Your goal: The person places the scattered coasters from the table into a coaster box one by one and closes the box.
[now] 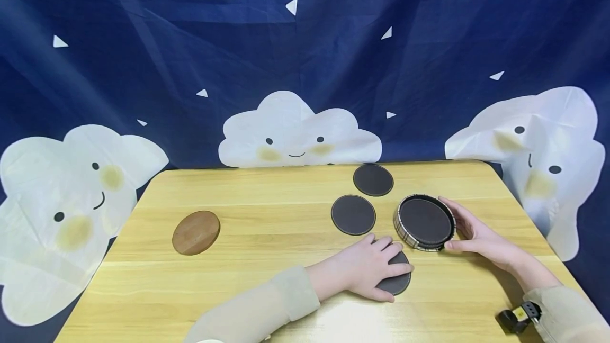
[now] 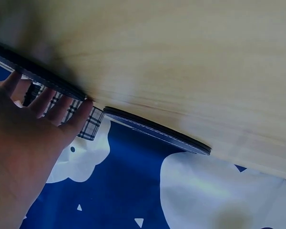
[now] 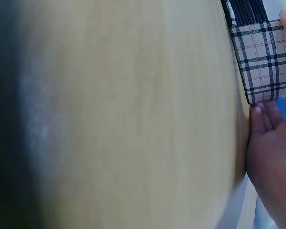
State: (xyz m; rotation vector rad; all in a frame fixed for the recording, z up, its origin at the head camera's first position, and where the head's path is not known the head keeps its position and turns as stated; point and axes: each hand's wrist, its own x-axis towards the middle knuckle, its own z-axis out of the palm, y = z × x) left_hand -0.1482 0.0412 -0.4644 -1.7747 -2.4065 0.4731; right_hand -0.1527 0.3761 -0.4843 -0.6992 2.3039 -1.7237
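In the head view, my left hand (image 1: 363, 269) lies spread over a round black coaster (image 1: 398, 282) with a stitched edge, hiding part of it. Its fingertips reach across the coaster, and the left wrist view shows the fingers against the coaster's flat side. To the right, my right hand (image 1: 476, 238) holds a round plaid coaster holder (image 1: 405, 235) by its right side, thumb at the near end and fingers at the far end. Inside the holder a black coaster (image 1: 425, 220) shows on top. The right wrist view shows a slot in the plaid wall (image 3: 264, 62) with several stacked dark edges.
Two more black coasters, a nearer one (image 1: 353, 215) and a farther one (image 1: 373, 179), lie left of the holder, the farther at the table's back edge. A brown wooden disc (image 1: 196, 233) lies on the left side of the table (image 1: 267, 189). Behind hangs a blue cloud-print curtain (image 1: 248, 57).
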